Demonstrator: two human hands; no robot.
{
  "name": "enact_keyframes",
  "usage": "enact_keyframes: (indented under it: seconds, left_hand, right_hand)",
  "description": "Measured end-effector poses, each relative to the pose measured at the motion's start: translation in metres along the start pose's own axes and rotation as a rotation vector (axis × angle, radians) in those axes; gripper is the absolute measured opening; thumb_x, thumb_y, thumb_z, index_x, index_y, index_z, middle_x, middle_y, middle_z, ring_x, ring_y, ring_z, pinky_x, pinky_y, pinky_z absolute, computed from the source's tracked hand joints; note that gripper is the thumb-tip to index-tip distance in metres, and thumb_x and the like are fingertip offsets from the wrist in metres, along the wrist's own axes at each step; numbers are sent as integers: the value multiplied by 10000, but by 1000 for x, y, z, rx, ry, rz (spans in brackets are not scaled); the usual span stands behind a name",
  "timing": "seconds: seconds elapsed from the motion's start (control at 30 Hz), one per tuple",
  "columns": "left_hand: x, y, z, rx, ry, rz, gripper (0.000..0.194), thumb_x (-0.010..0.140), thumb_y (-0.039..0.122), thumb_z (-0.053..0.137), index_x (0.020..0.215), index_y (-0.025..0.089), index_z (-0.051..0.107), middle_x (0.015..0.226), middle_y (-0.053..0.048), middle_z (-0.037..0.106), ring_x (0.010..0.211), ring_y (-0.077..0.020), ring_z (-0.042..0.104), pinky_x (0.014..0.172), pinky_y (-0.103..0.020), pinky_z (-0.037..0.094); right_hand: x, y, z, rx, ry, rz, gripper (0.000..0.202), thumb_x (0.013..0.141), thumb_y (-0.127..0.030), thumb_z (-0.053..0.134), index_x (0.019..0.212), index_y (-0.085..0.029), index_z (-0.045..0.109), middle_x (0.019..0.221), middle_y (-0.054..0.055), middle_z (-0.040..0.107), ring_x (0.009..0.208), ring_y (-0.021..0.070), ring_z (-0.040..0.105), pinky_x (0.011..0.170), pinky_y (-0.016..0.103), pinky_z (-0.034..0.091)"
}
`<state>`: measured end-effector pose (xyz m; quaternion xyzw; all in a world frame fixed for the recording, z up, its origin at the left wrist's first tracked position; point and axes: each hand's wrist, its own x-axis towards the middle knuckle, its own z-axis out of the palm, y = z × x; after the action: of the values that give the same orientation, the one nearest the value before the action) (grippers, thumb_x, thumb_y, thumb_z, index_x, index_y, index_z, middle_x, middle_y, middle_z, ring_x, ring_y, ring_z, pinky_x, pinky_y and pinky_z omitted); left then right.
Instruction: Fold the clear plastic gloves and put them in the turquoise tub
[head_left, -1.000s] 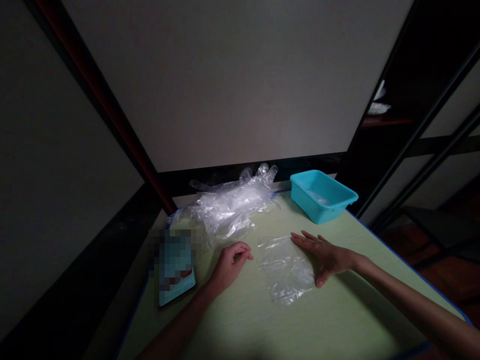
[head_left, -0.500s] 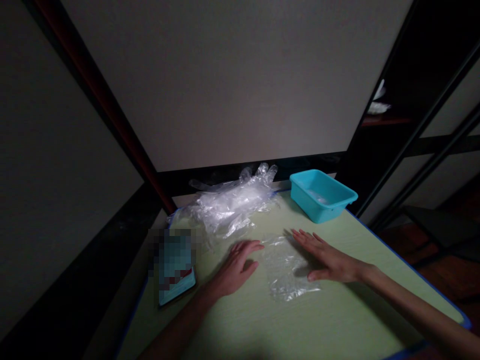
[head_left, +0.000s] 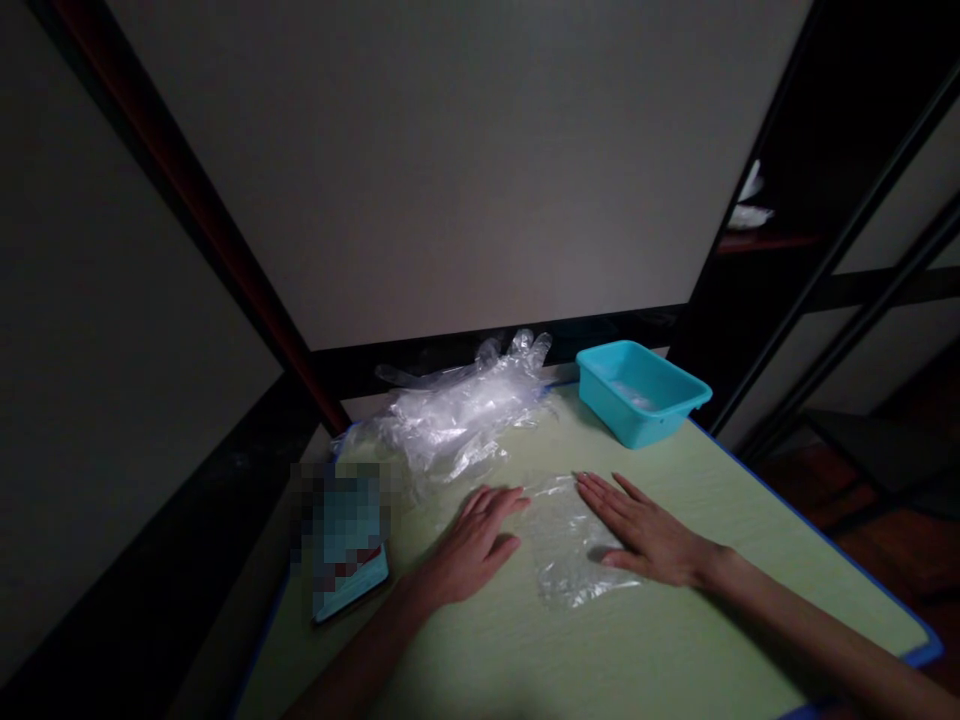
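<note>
A thin clear plastic glove, creased and partly hidden, lies flat on the table in front of me. My right hand rests palm down over its right side, fingers stretched out. At the left edge of this glove is my left hand, fingers extended and thumb apart, holding nothing. Behind the hands sits a loose heap of clear plastic gloves, some with their fingers sticking up.
A turquoise plastic basin with something clear inside stands at the back right of the pale green table. A flat, partly blurred-out object lies at the left edge. Behind the table rises a pale panel.
My right hand has come down onto the flat plastic glove and shifted slightly left. My left hand has barely moved.
</note>
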<state>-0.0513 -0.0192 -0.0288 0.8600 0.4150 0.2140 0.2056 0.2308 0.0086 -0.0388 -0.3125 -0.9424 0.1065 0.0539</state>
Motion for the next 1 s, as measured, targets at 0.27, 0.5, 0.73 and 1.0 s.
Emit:
enact_keyframes:
  seconds: [0.27,0.5,0.73,1.0]
  left_hand:
    - [-1,3,-2,-36,27,37,438,780,120,449,1198,244,417,1205,-29,479,1141,-198,362,989,-388,256]
    - [-2,1,-1,-51,32,74,383,789,115,427,1150,237,469,1124,-21,551,1077,-185,422,945,-357,320]
    - [-3,2,0,-18,31,96,370,778,107,431,1120,234,499,1111,-23,562,1051,-180,453,930,-348,338]
    - [-3,0,2,8,41,114,369,771,100,455,1111,238,495,1102,-6,569,1048,-174,464,926,-330,340]
  right_hand:
    - [-31,1,-21,93,123,-87,469,859,-398,395,1293,-232,334,1327,81,367,1206,224,330,974,413,297]
    - [-60,-22,-23,-205,151,-217,309,909,-188,292,871,-161,597,761,50,610,686,151,540,610,296,433]
    - [-55,-26,-13,-360,152,-318,357,910,-143,237,864,-167,591,783,48,602,658,146,520,608,299,402]
    - [-49,-27,-17,-433,96,-319,335,908,-140,252,903,-156,586,828,44,605,677,156,526,599,299,410]
